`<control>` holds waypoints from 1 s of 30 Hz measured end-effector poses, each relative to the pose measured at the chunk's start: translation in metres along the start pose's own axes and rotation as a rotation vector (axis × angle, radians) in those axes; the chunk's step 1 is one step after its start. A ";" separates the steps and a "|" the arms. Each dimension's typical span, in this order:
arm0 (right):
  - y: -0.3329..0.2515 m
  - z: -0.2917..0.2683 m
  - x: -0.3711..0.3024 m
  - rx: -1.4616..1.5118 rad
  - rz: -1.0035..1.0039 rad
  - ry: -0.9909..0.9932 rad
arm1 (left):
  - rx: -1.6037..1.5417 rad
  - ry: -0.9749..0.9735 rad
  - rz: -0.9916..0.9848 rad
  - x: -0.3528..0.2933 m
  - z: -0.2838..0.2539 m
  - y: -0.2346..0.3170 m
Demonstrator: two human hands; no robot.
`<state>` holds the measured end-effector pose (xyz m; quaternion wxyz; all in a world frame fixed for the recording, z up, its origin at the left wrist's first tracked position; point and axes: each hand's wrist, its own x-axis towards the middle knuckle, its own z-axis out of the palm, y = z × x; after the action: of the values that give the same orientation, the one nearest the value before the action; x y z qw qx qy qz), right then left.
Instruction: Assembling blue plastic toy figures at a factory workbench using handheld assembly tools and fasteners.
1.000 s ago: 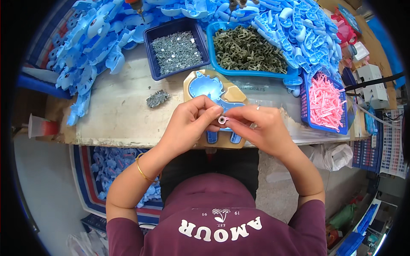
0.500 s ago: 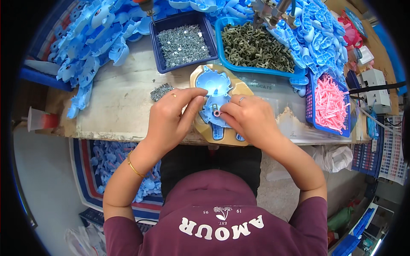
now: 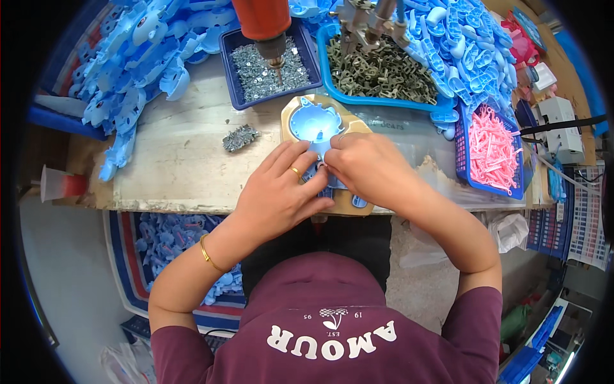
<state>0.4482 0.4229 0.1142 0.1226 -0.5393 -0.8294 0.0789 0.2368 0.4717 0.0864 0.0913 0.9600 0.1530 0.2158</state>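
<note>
A light blue plastic toy shell point(image 3: 315, 120) lies hollow side up in a tan holding block point(image 3: 291, 107) at the table's front edge. My left hand point(image 3: 281, 185) reaches over the shell's lower part, fingers stretched and slightly spread, tips touching it. Opposite it, my right hand point(image 3: 364, 165) has its thumb and fingers pinched together at the shell's middle. Whatever sits between those fingertips is hidden. Both hands cover most of the shell's lower half.
Beyond the block stand a dark blue tray of screws point(image 3: 225, 64) and a light blue tray of dark metal clips point(image 3: 324, 70). Above hangs an orange power screwdriver point(image 3: 263, 19). Loose screws point(image 3: 240, 138) lie left; a basket of pink parts point(image 3: 462, 147) stands right. Blue shells point(image 3: 134, 57) are heaped behind.
My left hand has come down and right onto the shell's lower part. My right hand has shifted slightly, still pinching. The orange screwdriver has swung into fuller view over the screws.
</note>
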 end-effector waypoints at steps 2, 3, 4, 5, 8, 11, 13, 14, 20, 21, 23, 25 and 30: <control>0.004 0.003 -0.002 0.047 0.012 -0.032 | -0.043 -0.009 -0.044 0.000 0.003 0.002; 0.005 0.004 -0.003 0.047 0.013 -0.033 | -0.044 -0.009 -0.043 0.000 0.003 0.000; 0.006 0.004 -0.006 0.079 -0.001 0.018 | -0.038 -0.010 -0.026 0.000 0.003 -0.002; 0.006 0.004 -0.010 0.110 -0.015 0.067 | -0.031 -0.011 -0.008 0.000 0.003 -0.003; 0.005 -0.005 -0.027 0.107 0.049 0.189 | -0.050 -0.009 -0.035 -0.001 0.005 0.000; 0.005 -0.007 -0.043 0.113 0.195 0.172 | -0.056 -0.005 -0.045 -0.003 0.005 0.001; 0.005 -0.004 -0.046 0.106 0.169 0.198 | -0.061 -0.007 -0.043 -0.002 0.006 0.001; 0.005 -0.003 -0.047 0.105 0.134 0.222 | -0.060 -0.009 -0.051 -0.002 0.006 0.002; 0.009 0.000 -0.047 0.128 0.194 0.257 | -0.064 -0.011 -0.059 0.001 0.009 0.003; 0.009 0.000 -0.046 0.129 0.195 0.258 | -0.063 -0.012 -0.058 0.001 0.008 0.003; 0.008 0.000 -0.044 0.094 0.200 0.276 | -0.065 -0.012 -0.063 0.001 0.007 0.001; 0.011 -0.002 -0.043 0.096 0.191 0.232 | -0.061 -0.010 -0.061 0.001 0.005 0.002; 0.006 -0.027 -0.026 0.162 0.222 0.040 | -0.118 0.017 -0.050 0.000 -0.002 0.000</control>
<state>0.4712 0.4014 0.1358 0.1727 -0.6174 -0.7531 0.1477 0.2361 0.4718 0.0880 0.1518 0.9470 0.1649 0.2300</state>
